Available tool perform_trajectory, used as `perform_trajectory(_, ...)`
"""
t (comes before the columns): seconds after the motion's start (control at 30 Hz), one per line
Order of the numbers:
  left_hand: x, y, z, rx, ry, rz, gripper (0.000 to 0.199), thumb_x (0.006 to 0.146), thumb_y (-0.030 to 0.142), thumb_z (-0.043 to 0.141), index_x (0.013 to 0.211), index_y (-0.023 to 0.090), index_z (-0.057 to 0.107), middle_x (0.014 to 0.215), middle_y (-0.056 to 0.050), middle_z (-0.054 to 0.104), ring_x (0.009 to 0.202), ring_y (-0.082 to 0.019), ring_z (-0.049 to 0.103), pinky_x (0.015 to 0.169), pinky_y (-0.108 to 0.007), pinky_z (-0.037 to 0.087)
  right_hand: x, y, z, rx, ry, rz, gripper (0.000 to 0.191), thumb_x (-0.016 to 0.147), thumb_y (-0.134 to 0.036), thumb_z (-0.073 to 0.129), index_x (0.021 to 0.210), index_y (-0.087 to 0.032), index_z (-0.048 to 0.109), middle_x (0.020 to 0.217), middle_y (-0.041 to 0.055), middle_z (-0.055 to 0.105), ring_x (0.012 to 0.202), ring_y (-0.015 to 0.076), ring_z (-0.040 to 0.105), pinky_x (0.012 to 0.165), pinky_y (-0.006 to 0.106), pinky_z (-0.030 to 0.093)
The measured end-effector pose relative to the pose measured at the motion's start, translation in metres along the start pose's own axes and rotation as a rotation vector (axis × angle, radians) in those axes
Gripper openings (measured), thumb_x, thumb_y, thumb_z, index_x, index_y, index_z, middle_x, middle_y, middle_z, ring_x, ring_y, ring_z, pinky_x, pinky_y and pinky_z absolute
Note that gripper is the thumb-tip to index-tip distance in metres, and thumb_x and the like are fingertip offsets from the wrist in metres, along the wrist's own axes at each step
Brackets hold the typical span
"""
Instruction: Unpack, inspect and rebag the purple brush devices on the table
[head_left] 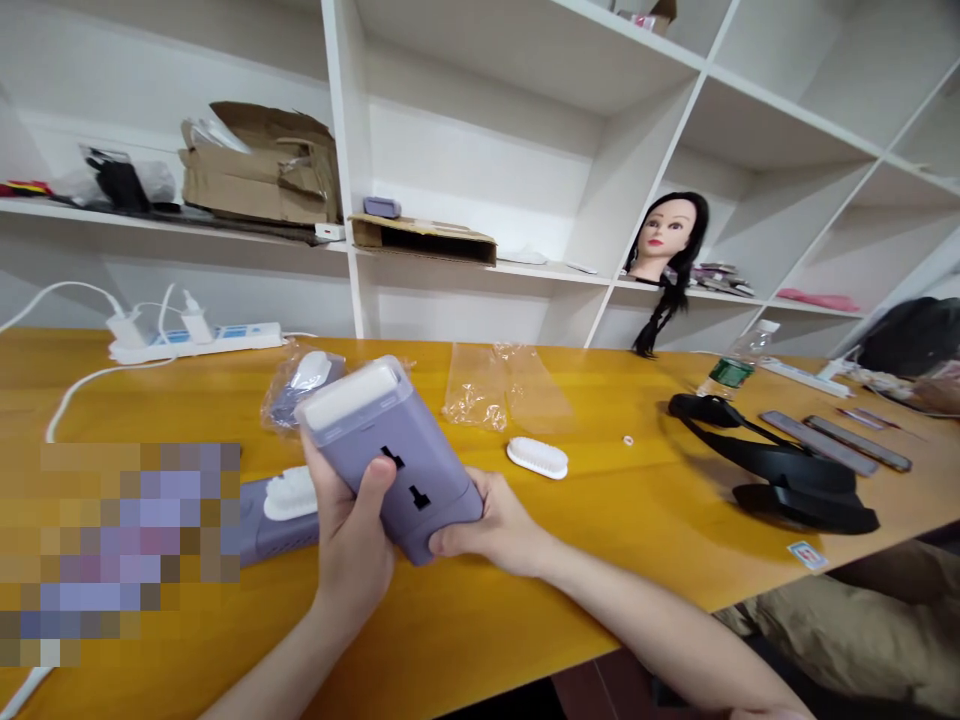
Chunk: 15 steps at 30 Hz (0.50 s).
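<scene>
A lavender plastic case (397,450), with a white block at its upper end and two black keyhole-like slots in its face, is held tilted above the table. My left hand (356,530) wraps its left side, thumb lying on the face near a slot. Around the lower right corner closes my right hand (495,525), its thumb on the near edge. Behind my left hand, a second lavender case (262,540) lies on the table with a white bristle brush (290,494) on top. Another white brush (538,457) rests bristles up to the right.
Clear plastic bags (506,385) and a bagged lavender item (304,390) lie farther back. To the left is a white power strip (202,342). A black headset (772,460), phones (855,442) and a bottle (739,360) occupy the right. White shelves (480,90) stand behind.
</scene>
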<state>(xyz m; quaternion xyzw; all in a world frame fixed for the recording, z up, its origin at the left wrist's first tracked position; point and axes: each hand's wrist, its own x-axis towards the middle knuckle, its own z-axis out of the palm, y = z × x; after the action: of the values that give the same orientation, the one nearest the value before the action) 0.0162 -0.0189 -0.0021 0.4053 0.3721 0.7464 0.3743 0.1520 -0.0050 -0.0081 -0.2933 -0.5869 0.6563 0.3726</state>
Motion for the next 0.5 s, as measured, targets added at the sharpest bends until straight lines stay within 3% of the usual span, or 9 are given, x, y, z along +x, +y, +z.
perform_trajectory(0.13,-0.004,0.003,0.0,-0.064,0.016,-0.055,0.076,0.085,0.035,0.055,0.142,0.046,0.007,0.142,0.002,0.041,0.122,-0.017,0.045,0.1,-0.033,0.04,0.002,-0.001,-0.003,0.034,-0.055,-0.041,0.042,0.053,-0.016,0.081,0.093,-0.018,0.066,0.077,-0.004,0.065,0.066,0.0107,0.058,0.066,0.025,0.047)
perform_trajectory(0.3,-0.007,-0.002,-0.003,-0.021,0.035,0.06,0.073,0.086,0.033,0.054,0.143,0.045,0.01,0.149,0.003,0.029,0.132,-0.018,0.034,0.108,-0.034,0.03,-0.002,0.002,0.007,0.024,-0.01,-0.031,0.044,0.057,-0.022,0.081,0.096,-0.018,0.061,0.075,-0.0022,0.065,0.063,0.0135,0.061,0.064,0.03,0.05)
perform_trajectory(0.4,-0.004,0.001,-0.003,-0.011,0.06,0.085,0.077,0.084,0.032,0.057,0.144,0.043,0.009,0.149,0.001,0.03,0.13,-0.018,0.037,0.107,-0.035,0.031,-0.003,0.002,0.009,0.041,-0.01,0.013,0.047,0.058,-0.025,0.081,0.099,-0.019,0.057,0.073,-0.0013,0.066,0.06,0.0152,0.063,0.061,0.032,0.052)
perform_trajectory(0.5,0.004,0.007,-0.004,-0.063,-0.035,0.021,0.083,0.08,0.033,0.062,0.144,0.042,0.01,0.145,-0.001,0.037,0.124,-0.021,0.044,0.102,-0.036,0.038,-0.001,-0.001,0.006,0.083,-0.042,0.037,0.049,0.057,-0.027,0.082,0.098,-0.017,0.057,0.073,0.0005,0.067,0.058,0.0158,0.065,0.053,0.026,0.049)
